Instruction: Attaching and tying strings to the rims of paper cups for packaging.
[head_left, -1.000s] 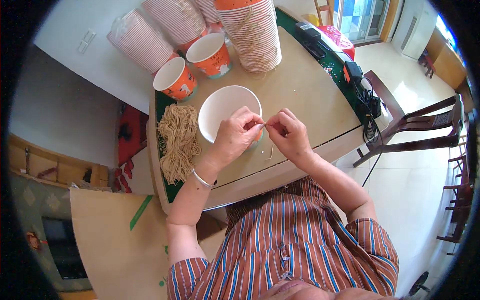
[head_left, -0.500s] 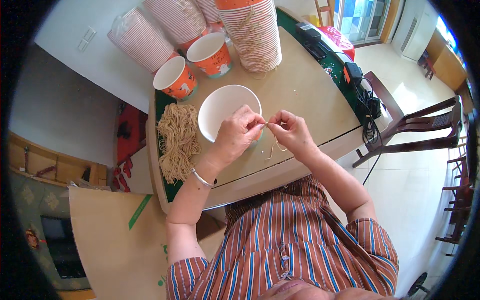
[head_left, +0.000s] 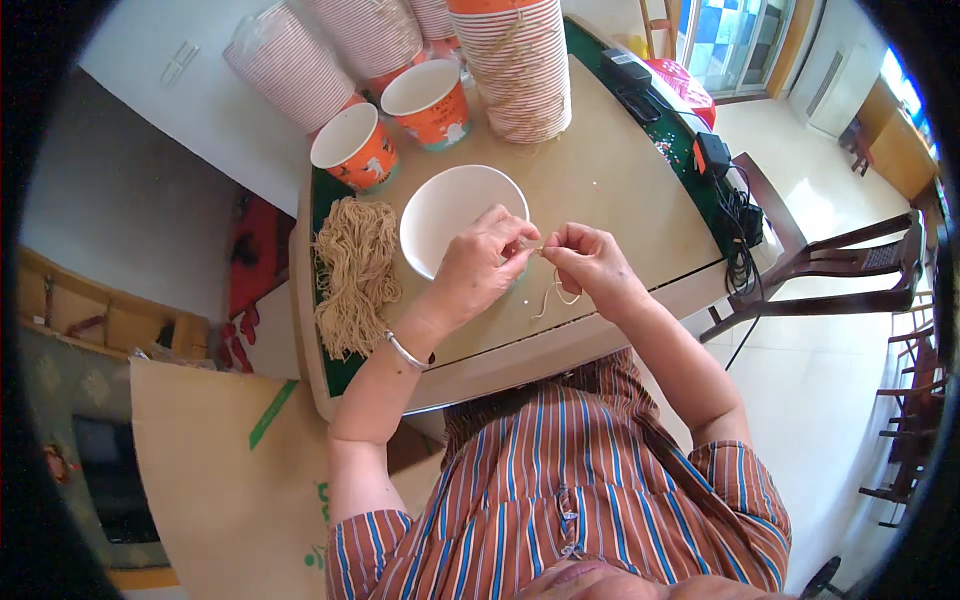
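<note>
In front of me on the table stands a paper bucket [head_left: 440, 222], white inside, at its near right rim my two hands meet. My left hand [head_left: 484, 258] is closed in a pinch at a thin beige string [head_left: 546, 305]. Close beside it, my right hand [head_left: 590, 265] pinches the same string between thumb and fingers. The string's loose end curls down below the right hand onto the tabletop. What lies right between the fingertips is too small to make out. A hank of beige strings [head_left: 352, 275] lies to the left of the bucket.
Two orange paper buckets [head_left: 362, 160] stand behind. A tall bucket stack [head_left: 520, 75] with strings hanging on it and wrapped stacks [head_left: 290, 70] rise at the back. Black adapters and cables [head_left: 738, 225] lie along the right table edge, by a dark wooden chair [head_left: 860, 255].
My fingertips have parted slightly, the right hand shifting a little to the right with the string. The whole view has shifted slightly.
</note>
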